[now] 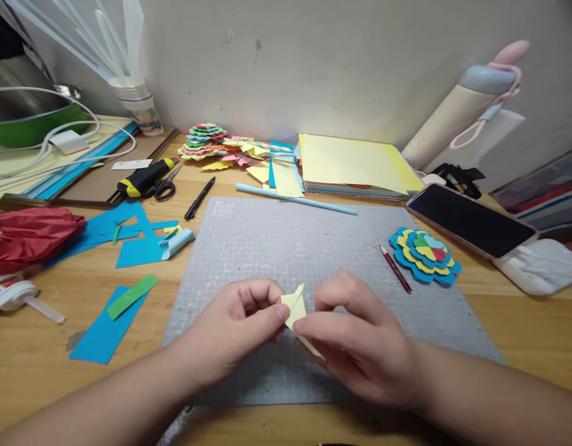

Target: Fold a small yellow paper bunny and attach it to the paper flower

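Note:
A small folded piece of pale yellow paper (296,311) is held over the grey cutting mat (286,248). My left hand (242,328) pinches its left edge between thumb and fingers. On the other side, the thumb of my right hand (367,341) presses against the paper's lower right part, while the raised index finger is slightly blurred. A narrow flap sticks up from the paper's top, and its lower end runs under my right hand. To the right of the hands, a red pencil (395,269) lies beside a layered blue and yellow paper flower (426,256).
A pale blue paper tube (295,199) lies across the mat's back edge. A yellow paper stack (355,164) and paper flowers (205,139) stand behind. At left are blue scraps (104,328), scissors (168,184), a pen (200,198) and red paper (33,238). A phone (472,220) rests at right.

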Demonstrator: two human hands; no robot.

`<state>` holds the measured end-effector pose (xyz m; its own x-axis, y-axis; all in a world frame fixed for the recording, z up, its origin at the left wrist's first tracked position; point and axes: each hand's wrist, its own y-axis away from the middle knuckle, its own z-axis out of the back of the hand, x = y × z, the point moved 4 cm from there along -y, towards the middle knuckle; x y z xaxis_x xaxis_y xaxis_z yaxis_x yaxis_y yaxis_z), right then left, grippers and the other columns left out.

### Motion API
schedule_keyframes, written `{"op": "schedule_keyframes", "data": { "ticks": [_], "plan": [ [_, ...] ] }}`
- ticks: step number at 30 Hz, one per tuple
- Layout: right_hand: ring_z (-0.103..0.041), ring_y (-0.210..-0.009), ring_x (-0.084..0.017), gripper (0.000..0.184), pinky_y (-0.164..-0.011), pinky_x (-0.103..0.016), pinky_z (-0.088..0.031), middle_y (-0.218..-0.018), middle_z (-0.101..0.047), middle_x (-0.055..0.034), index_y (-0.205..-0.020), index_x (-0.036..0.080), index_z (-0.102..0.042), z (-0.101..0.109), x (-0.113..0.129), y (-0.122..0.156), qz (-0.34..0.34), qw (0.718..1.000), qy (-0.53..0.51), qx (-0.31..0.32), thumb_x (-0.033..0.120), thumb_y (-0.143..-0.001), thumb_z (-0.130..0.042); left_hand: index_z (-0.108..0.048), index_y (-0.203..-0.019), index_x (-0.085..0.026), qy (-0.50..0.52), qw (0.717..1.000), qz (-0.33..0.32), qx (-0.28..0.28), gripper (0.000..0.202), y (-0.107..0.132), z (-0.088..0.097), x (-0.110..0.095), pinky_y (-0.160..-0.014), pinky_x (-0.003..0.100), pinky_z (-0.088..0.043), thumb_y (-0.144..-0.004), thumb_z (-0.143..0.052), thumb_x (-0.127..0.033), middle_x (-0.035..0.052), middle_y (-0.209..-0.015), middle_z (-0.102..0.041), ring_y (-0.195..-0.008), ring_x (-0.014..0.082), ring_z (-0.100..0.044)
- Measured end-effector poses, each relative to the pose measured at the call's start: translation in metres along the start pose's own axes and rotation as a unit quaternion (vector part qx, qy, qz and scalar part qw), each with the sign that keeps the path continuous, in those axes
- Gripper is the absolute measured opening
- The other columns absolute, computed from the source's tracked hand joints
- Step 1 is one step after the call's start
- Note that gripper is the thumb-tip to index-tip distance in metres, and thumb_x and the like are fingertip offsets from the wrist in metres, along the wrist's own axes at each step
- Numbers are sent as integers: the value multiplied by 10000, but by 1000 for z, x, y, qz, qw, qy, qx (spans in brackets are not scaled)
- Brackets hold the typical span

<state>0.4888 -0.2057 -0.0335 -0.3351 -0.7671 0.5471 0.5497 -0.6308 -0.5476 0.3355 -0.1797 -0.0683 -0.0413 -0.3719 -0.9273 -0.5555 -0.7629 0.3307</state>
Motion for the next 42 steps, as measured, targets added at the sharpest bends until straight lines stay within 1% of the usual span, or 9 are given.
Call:
{"op": "schedule_keyframes", "data": {
  "ticks": [4,11,15,22,24,27,30,38,42],
  "plan": [
    [-537,-773,-144,179,-697,-320,-417,-855,-617,-21,-999,185,-620,-3,-3,0,5,1000,-3,13,78,-879,-541,-538,-654,-177,-44,999,-19,-22,203,1,-2,-5,-528,223,-313,-773,-595,-331,-62,-572,-475,-529,79,-369],
    [-576,-800,-144,127,-728,-293,-464,-844,-632,-40,-933,159,-646,-3,-7,-3,-56,996,-68,-9,84,-876,-562,-567,-692,-161,-56,998,-14,-21,174,2,-1,-3,-599,238,-356,-776,-586,-313,-23,-660,-555,-633,105,-469],
    [-577,-783,-129,97,-726,-271,-463,-806,-624,-25,-879,158,-638,-8,-11,-2,-135,982,-133,-9,96,-883,-563,-557,-674,-164,-53,998,-20,-17,190,1,-3,-3,-594,235,-354,-786,-589,-315,-31,-643,-535,-626,102,-461],
    [-569,-740,-121,80,-697,-266,-460,-776,-614,7,-815,187,-627,-16,-21,1,-276,937,-214,-23,172,-887,-596,-557,-652,-161,-10,1000,-2,-26,221,-2,-2,2,-561,224,-322,-775,-612,-337,-31,-611,-539,-585,88,-438],
    [-571,-749,-123,64,-705,-270,-460,-779,-613,7,-829,189,-631,-15,-22,1,-271,939,-209,-23,176,-885,-604,-554,-661,-163,17,999,19,-23,243,-3,0,6,-513,213,-281,-780,-613,-365,-41,-586,-528,-527,72,-390],
    [-574,-795,-119,79,-733,-263,-455,-825,-613,0,-877,190,-642,-11,-19,-2,-206,962,-178,-26,129,-884,-592,-554,-664,-163,31,998,48,-10,264,-4,1,8,-449,206,-208,-791,-608,-388,-62,-533,-490,-447,48,-305],
    [-571,-820,-114,124,-737,-249,-453,-847,-613,-9,-899,179,-642,-8,-15,-4,-154,975,-160,-26,77,-873,-575,-560,-653,-160,20,998,61,6,271,-3,0,7,-426,205,-182,-786,-608,-391,-68,-509,-470,-425,41,-281],
    [-551,-795,-119,104,-729,-263,-456,-831,-574,-5,-830,181,-622,-11,-17,-3,-212,961,-179,-8,95,-859,-573,-548,-672,-166,43,996,73,13,187,-4,-1,7,-425,190,-202,-715,-642,-322,-47,-575,-558,-435,37,-335],
    [-551,-801,-119,88,-732,-264,-460,-855,-556,-15,-849,176,-620,-12,-18,-3,-205,965,-164,1,101,-858,-575,-536,-703,-177,55,995,83,22,167,-3,0,9,-415,187,-202,-723,-633,-312,-55,-578,-564,-432,38,-338]
  ]
}}
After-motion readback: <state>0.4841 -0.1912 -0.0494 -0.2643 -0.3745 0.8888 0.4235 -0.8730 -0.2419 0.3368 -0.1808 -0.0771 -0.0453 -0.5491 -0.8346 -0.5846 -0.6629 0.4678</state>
